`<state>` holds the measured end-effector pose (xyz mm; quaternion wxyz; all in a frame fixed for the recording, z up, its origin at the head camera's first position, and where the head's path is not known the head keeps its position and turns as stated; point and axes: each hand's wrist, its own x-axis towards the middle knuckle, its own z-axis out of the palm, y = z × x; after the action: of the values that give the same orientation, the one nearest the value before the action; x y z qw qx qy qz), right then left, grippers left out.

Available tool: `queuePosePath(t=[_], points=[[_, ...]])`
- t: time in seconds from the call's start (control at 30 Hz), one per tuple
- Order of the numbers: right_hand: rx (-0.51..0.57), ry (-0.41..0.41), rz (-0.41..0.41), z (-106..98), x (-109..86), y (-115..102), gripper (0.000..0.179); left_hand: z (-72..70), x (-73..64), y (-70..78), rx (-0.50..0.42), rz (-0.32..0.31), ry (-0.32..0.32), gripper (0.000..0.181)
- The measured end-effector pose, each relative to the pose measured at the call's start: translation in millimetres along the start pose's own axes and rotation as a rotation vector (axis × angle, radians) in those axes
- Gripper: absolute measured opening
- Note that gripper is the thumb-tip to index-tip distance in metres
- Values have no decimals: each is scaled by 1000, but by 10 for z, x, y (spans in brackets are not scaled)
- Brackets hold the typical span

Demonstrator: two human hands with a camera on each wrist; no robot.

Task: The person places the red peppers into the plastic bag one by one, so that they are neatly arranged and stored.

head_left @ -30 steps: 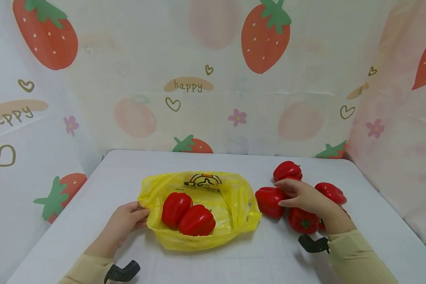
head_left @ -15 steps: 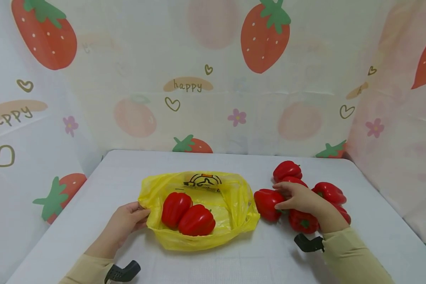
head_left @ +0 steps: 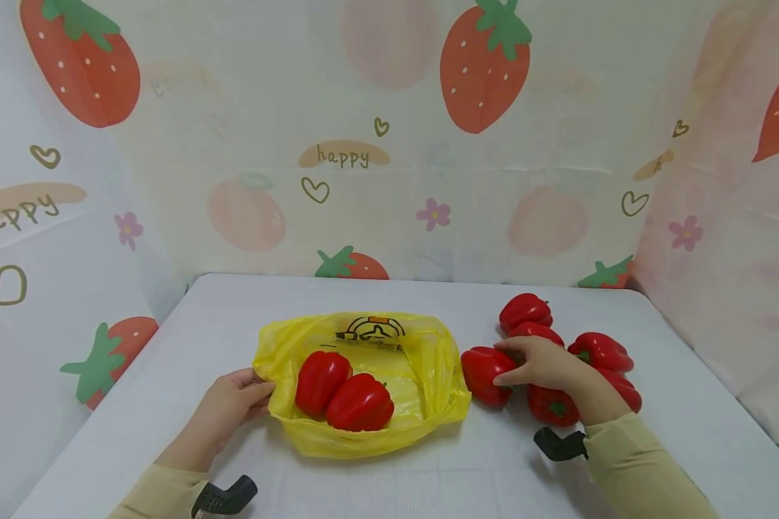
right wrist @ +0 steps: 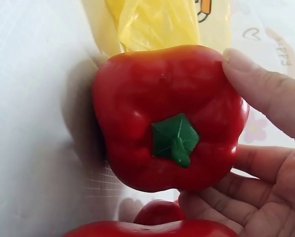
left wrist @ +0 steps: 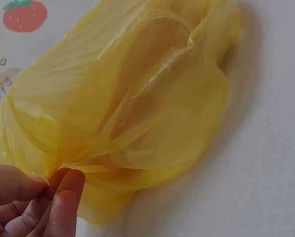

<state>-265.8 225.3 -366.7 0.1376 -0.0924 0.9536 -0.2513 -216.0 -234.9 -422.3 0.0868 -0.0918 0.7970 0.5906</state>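
My left hand point(head_left: 234, 400) pinches the left edge of a yellow plastic bag point(head_left: 363, 444), which lies with its mouth spread. In the left wrist view the thumb point(left wrist: 19, 185) and fingers gather a fold of it. Two red bell peppers point(head_left: 360, 404) sit inside, side by side. To the bag's right, my right hand point(head_left: 548, 367) holds another red bell pepper point(head_left: 485, 375), close against the bag's right edge. Its green stem point(right wrist: 176, 140) faces the right wrist camera; thumb on one side, fingers partly behind it.
Several more red bell peppers point(head_left: 601, 352) lie around and behind my right hand on the white table point(head_left: 363, 494). One pepper point(head_left: 524, 311) is farthest back. A fabric backdrop point(head_left: 402, 216) printed with strawberries encloses the table's back and sides.
My right hand has moved slightly left and nearer me, bringing its pepper away from the others and turning it a little. The left hand and the peppers in the bag stay put.
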Motion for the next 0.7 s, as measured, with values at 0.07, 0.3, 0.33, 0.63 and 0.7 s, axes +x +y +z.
queuePosePath(t=[0.07,0.3,0.33,0.63,0.7], points=[[-3,-8,-6,-2,-4,-8,81,1,2,4,1,-1,-1,41],[-9,-45,-19,-6,-1,-20,79,7,5,0,-4,-2,-5,41],[-12,-47,-18,-7,0,-23,79,8,7,0,-4,-3,-4,41],[-7,-44,-7,-1,32,-65,83,16,4,4,-2,-9,3,41],[-3,-42,9,1,46,-67,86,18,3,5,-3,-10,4,41]])
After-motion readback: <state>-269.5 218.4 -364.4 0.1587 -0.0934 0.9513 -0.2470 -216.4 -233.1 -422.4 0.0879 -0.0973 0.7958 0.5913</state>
